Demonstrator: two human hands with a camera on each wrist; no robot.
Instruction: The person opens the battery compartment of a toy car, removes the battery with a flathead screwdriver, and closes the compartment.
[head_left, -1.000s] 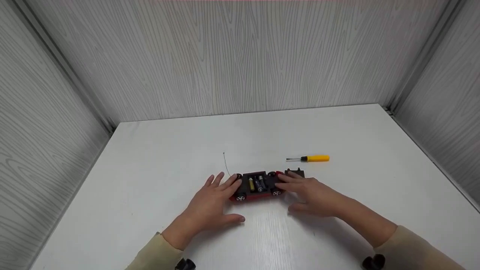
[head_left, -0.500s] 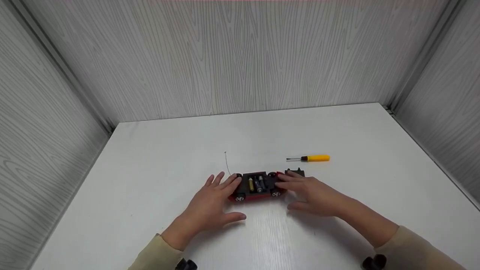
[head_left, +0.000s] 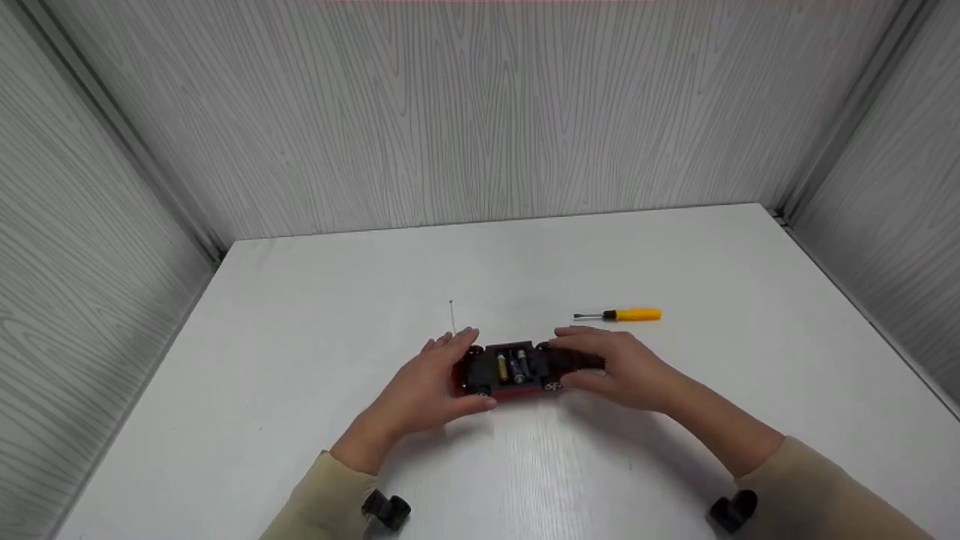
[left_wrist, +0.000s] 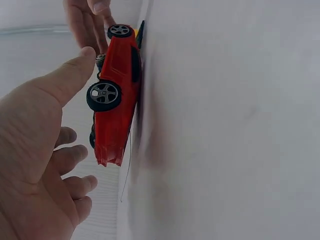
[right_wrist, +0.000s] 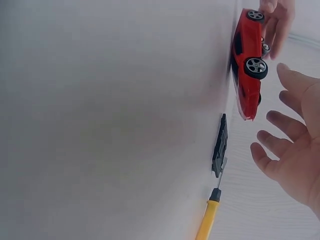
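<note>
A red toy car (head_left: 512, 371) lies upside down on the white table (head_left: 300, 315), wheels up, with batteries (head_left: 512, 367) showing in its open bay. The left hand (head_left: 431, 390) sits at the car's 9 o'clock end, fingers spread and loosely curved around that end, thumb toward the near side; in the left wrist view the thumb (left_wrist: 67, 80) is just short of a wheel and the fingers (left_wrist: 75, 185) curl beside the car's end, so whether they touch it cannot be told. The right hand (head_left: 619, 367) is at the car's 3 o'clock end, arched over it with fingers reaching toward the far wheel; in the right wrist view its fingers (right_wrist: 280, 145) are spread and apart from the car (right_wrist: 248, 62). Neither hand is clenched, and no firm grasp shows. A flat black cover (right_wrist: 220, 145) lies on the table just beside the car's 3 o'clock end, under the right hand. A yellow screwdriver (head_left: 626, 315) lies at about 2 o'clock from the car, apart from both hands. A thin wire (head_left: 452, 315) rises from the car's 9 o'clock end toward 11 o'clock.
</note>
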